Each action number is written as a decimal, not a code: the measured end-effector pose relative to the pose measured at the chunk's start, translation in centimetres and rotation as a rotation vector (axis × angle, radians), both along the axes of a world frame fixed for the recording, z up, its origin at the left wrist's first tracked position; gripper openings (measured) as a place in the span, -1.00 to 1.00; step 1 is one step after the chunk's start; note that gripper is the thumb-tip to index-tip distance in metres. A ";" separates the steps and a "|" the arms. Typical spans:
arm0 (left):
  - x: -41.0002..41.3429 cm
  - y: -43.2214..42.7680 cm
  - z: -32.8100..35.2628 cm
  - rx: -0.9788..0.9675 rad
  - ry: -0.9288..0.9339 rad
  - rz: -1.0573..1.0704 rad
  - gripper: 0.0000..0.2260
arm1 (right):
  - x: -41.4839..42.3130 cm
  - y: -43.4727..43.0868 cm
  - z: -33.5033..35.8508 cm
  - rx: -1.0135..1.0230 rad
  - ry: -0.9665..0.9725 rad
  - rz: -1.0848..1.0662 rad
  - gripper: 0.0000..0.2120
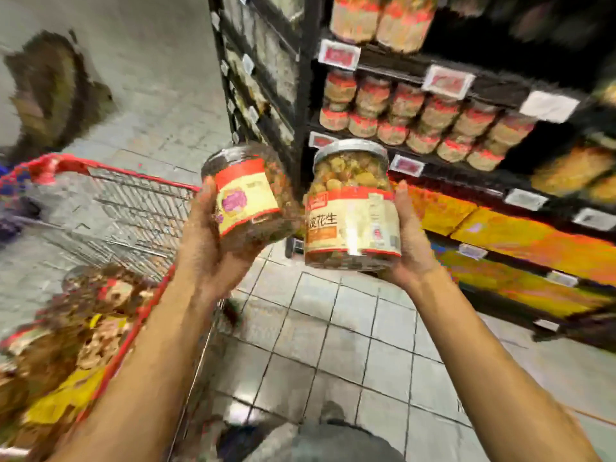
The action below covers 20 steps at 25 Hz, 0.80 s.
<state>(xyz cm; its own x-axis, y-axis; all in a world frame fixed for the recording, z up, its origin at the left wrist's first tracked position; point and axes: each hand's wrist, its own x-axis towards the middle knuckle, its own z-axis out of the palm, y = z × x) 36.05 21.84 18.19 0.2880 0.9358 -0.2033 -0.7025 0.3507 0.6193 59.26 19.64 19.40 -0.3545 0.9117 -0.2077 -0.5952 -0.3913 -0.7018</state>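
Observation:
I hold two clear plastic jars of snacks with red-edged cream labels at chest height in a shop aisle. My left hand (208, 248) grips the left jar (248, 195) from below and behind; this jar is tilted to the left and blurred. Fingers and thumb of my right hand (408, 241) wrap the right jar (351, 205), which stands nearly upright, its silver lid on top and pale nuts visible inside. The two jars almost touch at their near sides.
A red-rimmed wire shopping cart (140, 201) stands at my left, holding bagged and jarred goods (83, 321). Black shelves (416, 78) at right carry several matching jars (430, 125) and price tags; yellow-orange packs (520, 241) fill the lower shelves. Grey tile floor (333, 328) lies below.

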 end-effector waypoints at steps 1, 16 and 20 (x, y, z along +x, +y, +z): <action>3.5 0.1 0.3 0.039 -0.011 -0.073 -0.21 | 2.1 -0.6 0.4 -0.037 -0.026 -0.083 -0.21; 32.2 11.0 -2.2 -0.019 0.218 -0.497 -0.50 | 26.6 2.0 -4.3 -0.090 0.075 -0.671 -0.43; 39.9 13.7 -3.0 0.096 0.191 -0.590 -0.52 | 33.3 3.4 -4.8 -0.081 0.067 -0.733 -0.46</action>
